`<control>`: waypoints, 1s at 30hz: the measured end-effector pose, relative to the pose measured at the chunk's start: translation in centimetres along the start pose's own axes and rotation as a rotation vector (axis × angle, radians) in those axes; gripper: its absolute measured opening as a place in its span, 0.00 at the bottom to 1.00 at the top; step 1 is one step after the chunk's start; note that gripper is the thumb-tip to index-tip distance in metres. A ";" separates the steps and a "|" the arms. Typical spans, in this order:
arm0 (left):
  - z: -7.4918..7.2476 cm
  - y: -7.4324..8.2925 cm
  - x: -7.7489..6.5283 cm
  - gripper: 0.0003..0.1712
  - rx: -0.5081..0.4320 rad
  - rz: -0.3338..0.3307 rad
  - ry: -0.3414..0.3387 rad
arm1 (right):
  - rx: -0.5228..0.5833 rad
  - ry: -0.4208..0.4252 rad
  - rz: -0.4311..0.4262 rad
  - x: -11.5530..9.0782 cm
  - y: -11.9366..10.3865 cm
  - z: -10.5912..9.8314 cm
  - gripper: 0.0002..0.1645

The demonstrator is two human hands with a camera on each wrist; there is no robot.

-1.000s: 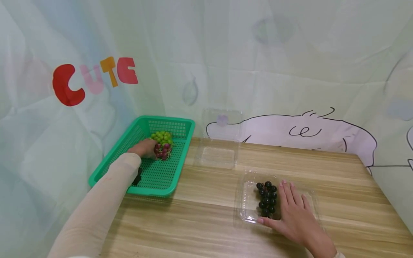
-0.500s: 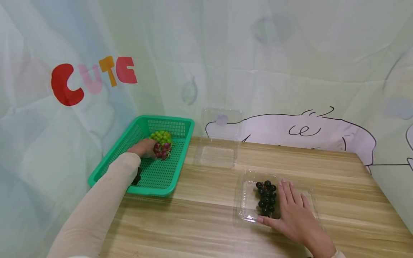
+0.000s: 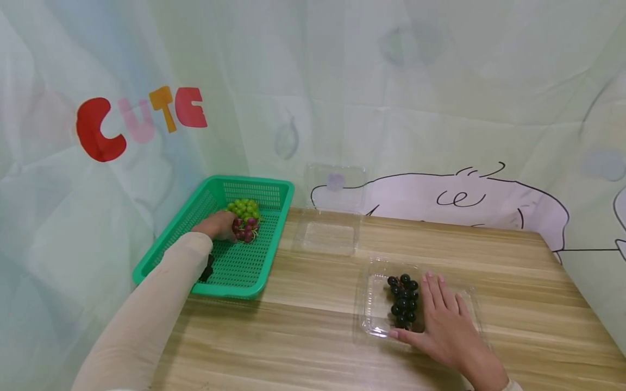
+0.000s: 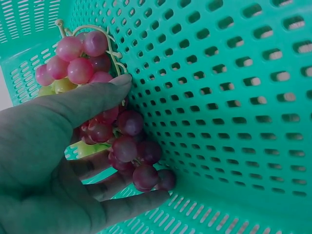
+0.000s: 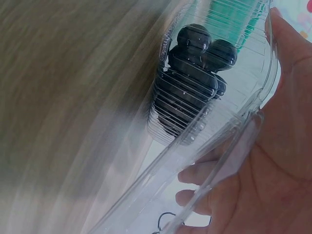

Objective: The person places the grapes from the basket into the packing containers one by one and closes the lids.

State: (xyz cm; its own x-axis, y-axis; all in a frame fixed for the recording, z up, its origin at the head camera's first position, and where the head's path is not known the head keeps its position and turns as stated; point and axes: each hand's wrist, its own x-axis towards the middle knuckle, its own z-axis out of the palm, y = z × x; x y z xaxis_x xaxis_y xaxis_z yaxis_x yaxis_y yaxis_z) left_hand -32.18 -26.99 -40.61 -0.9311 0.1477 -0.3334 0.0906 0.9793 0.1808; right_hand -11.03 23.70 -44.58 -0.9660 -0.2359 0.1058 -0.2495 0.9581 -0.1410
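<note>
My left hand [image 3: 218,224] reaches into the green plastic basket [image 3: 274,244] and grips a bunch of red grapes [image 4: 131,151]. In the left wrist view the thumb crosses the bunch while the fingers lie beneath it. A bunch of green grapes [image 3: 244,207] sits right behind the red one. On the right, a bunch of black grapes [image 3: 403,300] lies in one half of a clear hinged plastic box [image 3: 376,304], lid folded back. My right hand [image 3: 447,328] rests on the box with straight fingers, thumb at its near edge beside the black grapes.
Another clear plastic box [image 3: 329,236] stands with its lid raised at the back, against the fabric wall. Something dark [image 3: 207,269] lies in the basket, partly hidden by my left sleeve. The wooden table [image 3: 293,336] is bordered by printed curtains [image 3: 440,108].
</note>
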 end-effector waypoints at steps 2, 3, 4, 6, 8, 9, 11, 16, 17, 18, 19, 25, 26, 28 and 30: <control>0.0 -0.1 0.0 0.13 -0.001 0.005 -0.001 | -0.003 0.001 -0.001 0.0 0.0 0.1 0.76; 0.0 -0.1 0.0 0.13 -0.002 0.009 -0.003 | -0.005 0.001 -0.001 0.0 0.0 0.1 0.76; 0.0 -0.1 0.0 0.13 -0.004 0.009 -0.003 | -0.008 0.002 -0.002 0.0 0.0 0.1 0.76; 0.0 -0.2 0.1 0.13 -0.003 0.010 -0.003 | -0.010 0.001 -0.002 0.0 0.0 0.1 0.76; 0.0 -0.3 0.2 0.13 -0.003 0.014 -0.003 | -0.012 0.000 -0.002 0.0 0.1 0.1 0.76; 0.0 -0.3 0.2 0.14 -0.002 0.014 -0.004 | -0.014 0.001 -0.002 0.0 0.1 0.1 0.76; 0.1 -0.3 0.2 0.14 0.002 0.016 -0.003 | -0.014 0.001 0.000 0.1 0.0 0.1 0.76; 0.1 -0.2 -0.1 0.18 0.000 0.020 0.000 | -0.003 -0.004 0.006 0.0 0.0 0.1 0.76; 0.1 -0.2 -0.2 0.19 0.000 0.020 0.000 | -0.001 -0.004 0.005 0.0 0.0 0.1 0.76; 0.1 -0.2 -0.2 0.19 0.000 0.021 0.001 | 0.001 -0.005 0.006 0.0 0.0 0.1 0.76; 0.1 -0.2 -0.2 0.19 0.002 0.022 0.003 | 0.001 -0.004 0.005 0.0 0.0 0.1 0.76; -0.1 -0.2 -0.2 0.12 -0.005 0.026 0.003 | -0.001 0.000 0.000 0.0 0.0 0.1 0.76; -0.1 -0.2 -0.2 0.12 -0.010 0.026 0.003 | 0.000 0.001 0.001 0.0 0.0 0.1 0.76; -0.1 -0.2 -0.2 0.12 -0.012 0.026 0.005 | 0.001 0.000 0.002 0.0 0.0 0.1 0.76; -0.1 -0.3 -0.2 0.12 -0.014 0.024 0.006 | 0.004 -0.001 0.004 0.0 0.0 0.1 0.76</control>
State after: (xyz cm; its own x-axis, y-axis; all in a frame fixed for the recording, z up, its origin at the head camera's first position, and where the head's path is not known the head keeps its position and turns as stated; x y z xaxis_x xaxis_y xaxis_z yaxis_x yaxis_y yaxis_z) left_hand -32.10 -27.29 -40.49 -0.9309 0.1702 -0.3233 0.1079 0.9734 0.2019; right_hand -11.07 23.67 -44.67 -0.9670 -0.2326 0.1038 -0.2461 0.9582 -0.1456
